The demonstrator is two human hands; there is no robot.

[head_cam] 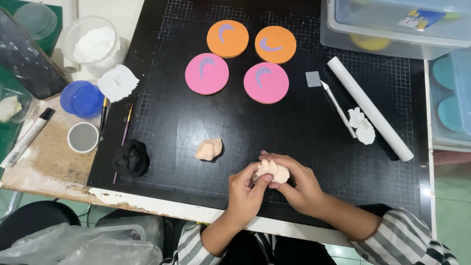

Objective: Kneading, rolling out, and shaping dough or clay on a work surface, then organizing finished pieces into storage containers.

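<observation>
On the far left a white marker (25,137) lies on the worn wooden table (49,167), near a blue lid (82,99) and a small grey cup (83,137). A black clay lump (131,158) sits at the left edge of the black cutting mat (274,127). Further right a peach clay lump (209,149) rests alone on the mat. Above it lie two pink discs (207,73) and two orange discs (227,39). The left hand (245,191) and the right hand (299,184) are both closed around a peach clay piece (273,171), held just above the mat's near edge. To the right lie a craft knife (338,109), white clay bits (361,125) and a white roller (370,108).
</observation>
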